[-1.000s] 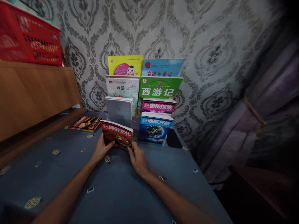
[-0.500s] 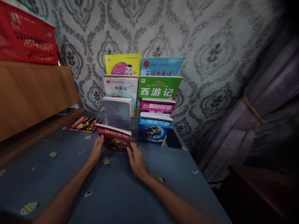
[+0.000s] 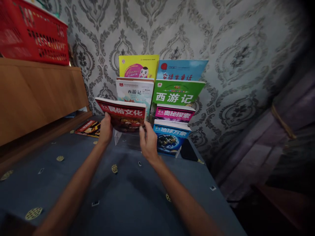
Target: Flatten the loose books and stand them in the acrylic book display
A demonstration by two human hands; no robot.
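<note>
A dark red book [image 3: 123,116] with white characters on its cover is held up above the table, tilted slightly, its cover facing me. My left hand [image 3: 106,129] grips its left edge, and my right hand [image 3: 148,139] grips the lower right corner. Behind it stand a white book [image 3: 134,90] and a yellow book [image 3: 137,65]; the grey book at the front of that column is hidden. To the right, a second column holds a light blue book [image 3: 183,68], a green book [image 3: 178,91], a magenta book [image 3: 174,114] and a blue book with a globe [image 3: 169,141].
Another book [image 3: 88,127] lies flat at the back left of the dark blue tablecloth [image 3: 133,203]. A dark flat object [image 3: 189,150] lies right of the stand. A wooden cabinet [image 3: 41,98] bearing a red basket [image 3: 36,36] is at left; a curtain [image 3: 265,141] hangs at right.
Both hands have lifted the dark red book up and forward, and it now covers the grey book. The view has shifted slightly; the other books stay put.
</note>
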